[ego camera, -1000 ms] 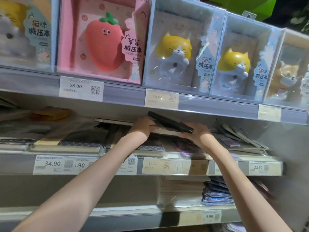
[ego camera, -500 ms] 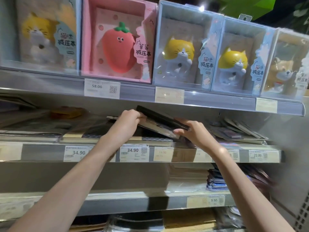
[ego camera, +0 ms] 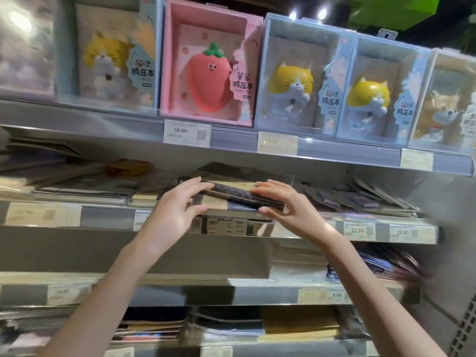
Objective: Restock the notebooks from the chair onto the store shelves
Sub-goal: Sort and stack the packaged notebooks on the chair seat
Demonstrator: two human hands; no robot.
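Grey metal store shelving [ego camera: 322, 153] fills the view in several tiers, each front edge lined with pale price labels. On the top tier stand tall clear-fronted gift boxes side by side: a pink box holding a red strawberry-shaped squishy [ego camera: 210, 65], with pale blue boxes holding yellow-and-white cat figures [ego camera: 301, 81] on both sides of it, and at the far right a box with a tan dog figure [ego camera: 443, 106]. The second tier [ego camera: 108, 215] carries flat stacks of wrapped notebooks, lying face up and overlapping; those at its right end [ego camera: 371, 197] are fanned out and tilted. Lower tiers hold more flat stacks, blurred and hard to read. Two bare forearms reach up from the bottom of the view to the middle of the second tier. Between them is a slim dark notebook with a small diamond pattern on its cover [ego camera: 239, 194], lying nearly flat, slightly tilted down to the right, on top of the stacked notebooks at the shelf's front edge. The left hand [ego camera: 175, 212] grasps its left end, thumb below and fingers curled over the top. The right hand [ego camera: 291, 204] grasps its right end the same way, thumb tip under the edge. A white price label reading 58.00 [ego camera: 187, 131] sits on the upper rail.
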